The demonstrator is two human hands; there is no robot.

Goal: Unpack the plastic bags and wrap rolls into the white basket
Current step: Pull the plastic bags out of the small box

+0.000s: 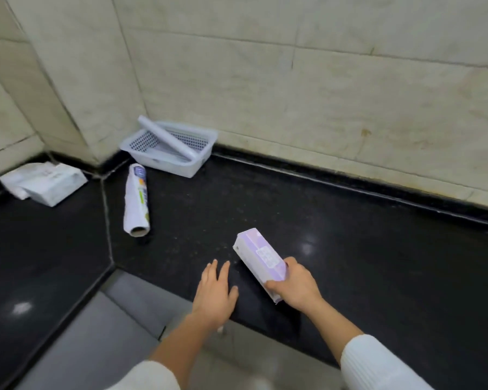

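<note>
A white perforated basket [197, 161] sits on the black counter against the tiled wall. One pale wrap roll [166, 137] leans across it, its upper end sticking out over the rim. A second roll [137, 201] in a printed white wrapper lies on the counter in front of the basket. My right hand [295, 285] grips the near end of a long purple and white box [261, 258], tilted up from the counter. My left hand [216, 291] rests flat on the counter beside it, fingers spread, holding nothing.
A white plastic package [45, 182] lies at the far left corner of the black counter [350, 235]. The counter edge bends inward in front of me, with grey floor [102, 333] below. Tiled walls close the back and left.
</note>
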